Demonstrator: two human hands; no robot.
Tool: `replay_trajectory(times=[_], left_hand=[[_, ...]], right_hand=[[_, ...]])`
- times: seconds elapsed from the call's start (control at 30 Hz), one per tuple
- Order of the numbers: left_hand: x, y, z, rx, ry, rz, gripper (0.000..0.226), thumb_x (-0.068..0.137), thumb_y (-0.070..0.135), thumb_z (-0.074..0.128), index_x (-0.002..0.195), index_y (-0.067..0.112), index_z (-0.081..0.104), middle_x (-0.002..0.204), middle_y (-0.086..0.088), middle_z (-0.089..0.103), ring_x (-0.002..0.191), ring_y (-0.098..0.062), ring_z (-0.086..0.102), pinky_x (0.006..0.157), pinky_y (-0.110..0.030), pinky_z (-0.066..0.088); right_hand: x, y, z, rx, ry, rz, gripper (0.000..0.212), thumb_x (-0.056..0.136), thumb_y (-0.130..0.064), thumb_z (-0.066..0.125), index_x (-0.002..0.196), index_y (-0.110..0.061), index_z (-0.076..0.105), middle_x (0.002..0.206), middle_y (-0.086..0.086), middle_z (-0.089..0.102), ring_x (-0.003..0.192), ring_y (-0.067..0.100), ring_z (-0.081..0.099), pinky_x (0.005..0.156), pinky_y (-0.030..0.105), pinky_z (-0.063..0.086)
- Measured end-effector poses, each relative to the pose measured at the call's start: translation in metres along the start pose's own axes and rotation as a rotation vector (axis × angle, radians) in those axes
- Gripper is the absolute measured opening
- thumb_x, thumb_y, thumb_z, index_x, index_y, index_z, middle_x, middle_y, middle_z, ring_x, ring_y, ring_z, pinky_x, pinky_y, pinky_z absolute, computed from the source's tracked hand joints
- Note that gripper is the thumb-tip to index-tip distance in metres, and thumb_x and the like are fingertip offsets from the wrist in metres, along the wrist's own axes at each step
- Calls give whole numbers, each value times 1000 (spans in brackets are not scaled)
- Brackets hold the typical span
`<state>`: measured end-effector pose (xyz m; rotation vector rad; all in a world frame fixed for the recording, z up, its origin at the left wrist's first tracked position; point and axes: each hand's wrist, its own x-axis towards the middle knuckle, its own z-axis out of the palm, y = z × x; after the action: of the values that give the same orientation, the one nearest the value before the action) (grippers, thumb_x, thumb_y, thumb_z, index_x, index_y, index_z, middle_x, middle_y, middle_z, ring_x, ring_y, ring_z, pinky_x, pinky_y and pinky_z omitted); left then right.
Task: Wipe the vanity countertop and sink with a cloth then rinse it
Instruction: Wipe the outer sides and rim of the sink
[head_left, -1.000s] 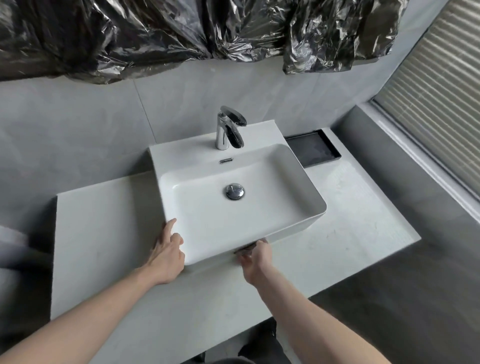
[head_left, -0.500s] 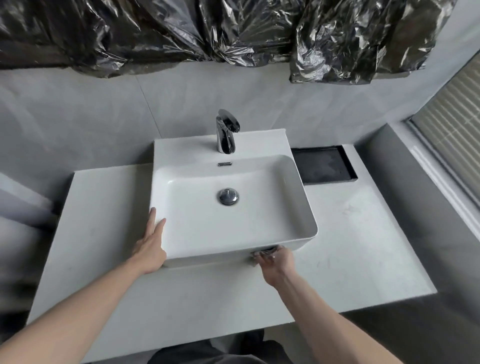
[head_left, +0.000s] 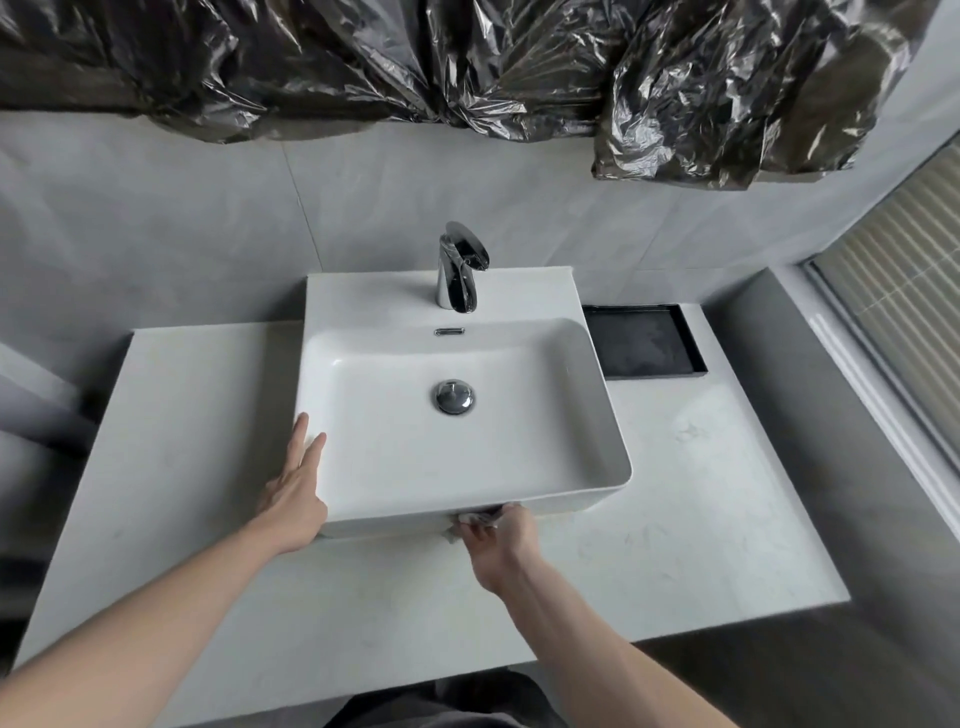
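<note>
A white rectangular vessel sink (head_left: 597, 462) stands on the pale marble countertop (head_left: 675, 519), with a chrome tap (head_left: 460, 275) at its back and a chrome drain plug (head_left: 453, 396) in the basin. My left hand (head_left: 298, 493) lies flat with straight fingers against the sink's front left corner. My right hand (head_left: 496, 535) grips a small whitish cloth (head_left: 475, 519) and holds it against the base of the sink's front wall. Most of the cloth is hidden under my fingers and the sink's overhang.
A black shallow tray (head_left: 644, 340) sits on the counter to the right of the sink, against the grey wall. Crumpled dark plastic sheeting (head_left: 467, 67) hangs above. A window blind (head_left: 904, 312) is at the right. The counter's front edge is close to my body.
My view has shifted so the sink sits more squarely. My left hand's fingers straightened along the sink's left corner. My right hand with the cloth has stayed at the sink's front base.
</note>
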<state>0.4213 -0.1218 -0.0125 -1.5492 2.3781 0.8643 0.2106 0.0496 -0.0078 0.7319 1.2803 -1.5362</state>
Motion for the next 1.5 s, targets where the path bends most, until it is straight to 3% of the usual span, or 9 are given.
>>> replay_trajectory(times=[0.1, 0.23, 0.47, 0.67, 0.83, 1.03, 1.3, 1.4, 1.5], left_hand=[[-1, -1, 1, -21, -2, 11, 99, 81, -9, 37, 161, 34, -2, 149, 37, -41, 142, -27, 40, 99, -35, 41], [0, -1, 3, -52, -6, 44, 102, 80, -12, 37, 160, 32, -7, 149, 34, -42, 154, -19, 18, 114, -47, 33], [2, 3, 7, -76, 49, -27, 109, 82, -11, 42, 155, 30, -26, 149, 27, -47, 152, -30, 23, 106, -43, 36], [6, 12, 7, -32, 81, -211, 111, 80, 0, 45, 150, 36, -33, 161, 9, -12, 106, -45, 57, 83, -40, 51], [10, 32, 12, 63, 123, -348, 106, 83, 0, 45, 153, 30, -30, 147, -5, 12, 72, -34, 54, 66, -38, 48], [13, 56, 22, 71, 163, -518, 104, 88, 6, 53, 156, 19, -25, 158, -15, 14, 118, -45, 53, 92, -45, 48], [20, 48, 24, 65, 127, -564, 107, 86, 5, 51, 153, 24, -31, 154, -10, 7, 129, -43, 42, 107, -45, 41], [25, 46, 28, 99, 147, -585, 108, 85, 5, 51, 154, 23, -29, 149, -11, 13, 123, -45, 45, 104, -46, 42], [28, 45, 30, 127, 161, -603, 106, 84, 3, 50, 155, 21, -27, 145, -13, 18, 119, -45, 46, 101, -47, 42]], right_hand=[[-7, -5, -3, -29, -17, -5, 52, 86, 10, 23, 47, -6, 52, 54, 9, 50, 38, 24, 50, 49, 33, 51], [8, -30, -21, 2, 53, -117, 33, 93, 7, 29, 78, -7, 54, 74, 14, 52, 59, 28, 52, 49, 32, 56], [38, -99, -69, -82, 150, -293, 43, 93, 4, 30, 111, -15, 65, 100, 10, 64, 74, 21, 57, 55, 26, 53], [46, -138, -104, -563, 67, -559, 34, 108, -19, 34, 111, -32, 64, 93, -1, 59, 78, 19, 47, 80, 34, 44], [47, -174, -100, -948, -157, -660, 39, 108, -57, 28, 120, -43, 61, 116, -22, 69, 112, 0, 60, 99, 27, 44], [64, -213, -66, -1111, -236, -686, 36, 108, -52, 28, 107, -32, 58, 99, -17, 70, 101, 7, 65, 82, 26, 46], [121, -260, -4, -1167, -317, -660, 14, 102, -42, 40, 90, -46, 46, 89, -17, 63, 85, 14, 57, 84, 33, 48], [142, -280, 27, -1197, -304, -661, 26, 99, -40, 40, 120, -40, 54, 108, -8, 71, 99, 19, 64, 96, 39, 52], [157, -298, 59, -1230, -271, -652, 47, 99, -47, 37, 146, -46, 42, 130, -4, 67, 118, 26, 61, 107, 42, 48]])
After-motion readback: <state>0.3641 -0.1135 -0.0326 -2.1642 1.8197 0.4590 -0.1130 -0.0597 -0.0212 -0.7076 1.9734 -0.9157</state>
